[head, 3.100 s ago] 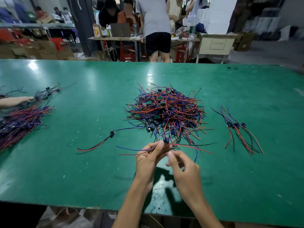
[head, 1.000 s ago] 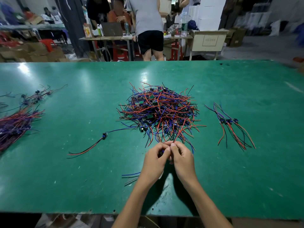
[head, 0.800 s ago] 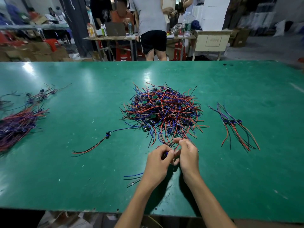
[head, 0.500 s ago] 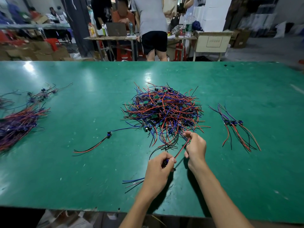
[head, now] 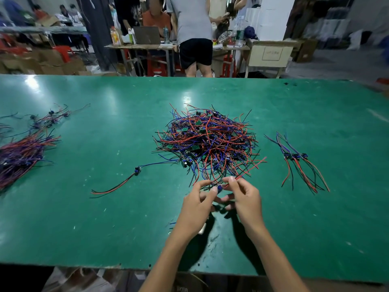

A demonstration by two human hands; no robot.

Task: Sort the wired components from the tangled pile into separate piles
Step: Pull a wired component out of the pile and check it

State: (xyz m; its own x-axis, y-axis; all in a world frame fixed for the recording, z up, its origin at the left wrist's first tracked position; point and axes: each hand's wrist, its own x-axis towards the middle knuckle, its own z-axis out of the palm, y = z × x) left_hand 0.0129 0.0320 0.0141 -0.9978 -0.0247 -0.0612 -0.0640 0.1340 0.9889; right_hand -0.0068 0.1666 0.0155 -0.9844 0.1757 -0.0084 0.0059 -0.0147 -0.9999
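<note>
A tangled pile (head: 207, 142) of red, blue and black wired components lies in the middle of the green table (head: 105, 218). Just in front of its near edge my left hand (head: 196, 209) and my right hand (head: 245, 202) meet. Together they pinch one wired component (head: 219, 188) with a small blue body; its red and black leads still run into the pile. A small sorted pile (head: 299, 163) lies to the right. A single component (head: 137, 170) with long leads lies to the left of the tangle.
A big bundle of sorted wires (head: 21, 154) lies at the table's left edge, with a looser bunch (head: 50, 119) behind it. Beyond the far edge stand people at a cluttered work table (head: 168, 46), with cardboard boxes (head: 42, 64) on the left.
My right hand, which had pulled a red lead out to the right, has come back to my left hand. Both hands now sit closer to the pile, holding the same component.
</note>
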